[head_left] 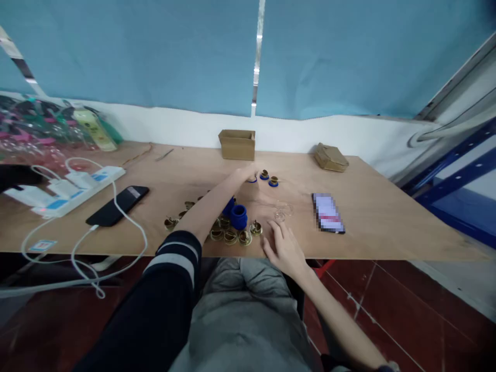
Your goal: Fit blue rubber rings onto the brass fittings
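My left hand [247, 172] reaches across the table, its fingers closed down over a piece whose blue rim [252, 180] shows beneath them; the rest of that piece is hidden. Just right of it stand two brass fittings with blue rings, a nearer one [273, 181] and a farther one [264, 174]. My right hand [285, 247] rests at the table's front edge, fingers apart and holding nothing. Thin clear rings [282, 212] lie beyond its fingertips. Left of it are several brass fittings [230, 236] and a stack of blue rings [238, 217], partly behind my left forearm.
An open cardboard box [238, 145] stands at the back, with a closed carton [330, 157] farther right. A phone [327, 213] lies to the right. On the left are a black phone [118, 205], a power strip [79, 191], cables and several bottles [95, 128].
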`<action>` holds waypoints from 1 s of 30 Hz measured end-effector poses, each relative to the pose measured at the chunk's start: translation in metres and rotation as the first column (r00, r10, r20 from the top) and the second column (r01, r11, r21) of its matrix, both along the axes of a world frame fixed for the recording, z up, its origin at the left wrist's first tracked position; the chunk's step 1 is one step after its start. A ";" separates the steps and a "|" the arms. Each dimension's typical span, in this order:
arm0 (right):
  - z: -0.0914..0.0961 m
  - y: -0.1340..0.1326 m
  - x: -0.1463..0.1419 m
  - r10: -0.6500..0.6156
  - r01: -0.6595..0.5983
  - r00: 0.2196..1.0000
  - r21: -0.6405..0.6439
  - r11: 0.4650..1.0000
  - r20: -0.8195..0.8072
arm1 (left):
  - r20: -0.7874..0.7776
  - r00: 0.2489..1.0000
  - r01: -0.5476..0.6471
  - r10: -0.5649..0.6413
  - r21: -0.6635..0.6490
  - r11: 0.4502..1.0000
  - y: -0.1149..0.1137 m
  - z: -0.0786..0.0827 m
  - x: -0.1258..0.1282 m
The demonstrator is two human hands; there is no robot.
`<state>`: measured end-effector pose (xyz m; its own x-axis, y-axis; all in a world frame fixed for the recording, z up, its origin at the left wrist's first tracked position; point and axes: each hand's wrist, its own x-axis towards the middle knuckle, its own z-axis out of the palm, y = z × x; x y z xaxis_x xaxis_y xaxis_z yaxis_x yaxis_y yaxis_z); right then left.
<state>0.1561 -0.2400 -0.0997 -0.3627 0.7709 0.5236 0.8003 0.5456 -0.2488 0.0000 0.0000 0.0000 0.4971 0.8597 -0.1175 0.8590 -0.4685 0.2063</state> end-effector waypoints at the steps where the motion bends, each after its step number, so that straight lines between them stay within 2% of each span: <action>1: 0.000 0.000 0.000 0.000 0.000 1.000 0.006 1.000 0.002 | 0.021 1.000 0.008 -0.008 0.016 1.000 -0.003 0.003 -0.001; 3: -0.001 0.001 0.000 -0.003 0.003 1.000 0.018 1.000 0.004 | 0.072 0.997 0.026 -0.030 0.061 0.998 -0.011 0.013 -0.006; 5: -0.002 0.002 0.000 -0.005 0.005 1.000 0.037 0.999 -0.001 | 0.134 0.989 0.047 -0.063 0.124 0.991 -0.028 0.026 -0.013; 7: -0.003 0.003 -0.001 0.001 0.000 1.000 0.058 0.998 -0.013 | 0.201 0.974 0.066 -0.106 0.196 0.978 -0.060 0.036 -0.022; 9: 0.000 0.001 -0.002 0.025 -0.021 0.998 0.078 0.997 -0.049 | 0.249 0.957 0.079 -0.146 0.261 0.962 -0.108 0.041 -0.032; 12: 0.010 -0.009 -0.007 0.092 -0.078 0.973 0.077 0.994 -0.211 | 0.355 0.892 0.108 -0.281 0.435 0.894 -0.193 0.033 -0.045; 14: 0.020 -0.021 -0.012 0.164 -0.152 0.926 0.063 0.986 -0.339 | 0.415 0.825 0.160 -0.384 0.480 0.863 -0.243 0.020 -0.051; 17: 0.031 -0.039 -0.021 0.304 -0.288 0.876 0.100 0.953 -0.375 | 0.460 0.773 0.155 -0.437 0.531 0.833 -0.290 -0.003 -0.059; 20: 0.032 -0.050 -0.028 0.397 -0.386 0.848 0.104 0.917 -0.352 | 0.474 0.796 0.067 -0.377 0.551 0.832 -0.305 -0.023 -0.065; 23: 0.028 -0.052 -0.032 0.441 -0.452 0.816 0.062 0.890 -0.374 | 0.606 0.750 -0.037 -0.264 0.437 0.898 -0.306 -0.038 -0.072; 25: 0.027 -0.051 -0.032 0.421 -0.455 0.804 0.023 0.890 -0.420 | 0.731 0.658 -0.095 -0.182 0.320 0.943 -0.305 -0.045 -0.075; 27: 0.026 -0.050 -0.032 0.401 -0.452 0.794 -0.002 0.892 -0.457 | 0.845 0.528 -0.104 -0.088 0.167 0.980 -0.304 -0.051 -0.076; 30: 0.027 -0.051 -0.031 0.411 -0.469 0.779 -0.005 0.883 -0.474 | 0.936 0.346 -0.068 0.056 -0.034 0.997 -0.304 -0.055 -0.074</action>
<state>0.1250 -0.2907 -0.0731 -0.4257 0.6503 0.6291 0.2639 0.7543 -0.6012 -0.0744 -0.3036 -0.0555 0.2239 0.8910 0.3949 0.1361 -0.4298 0.8926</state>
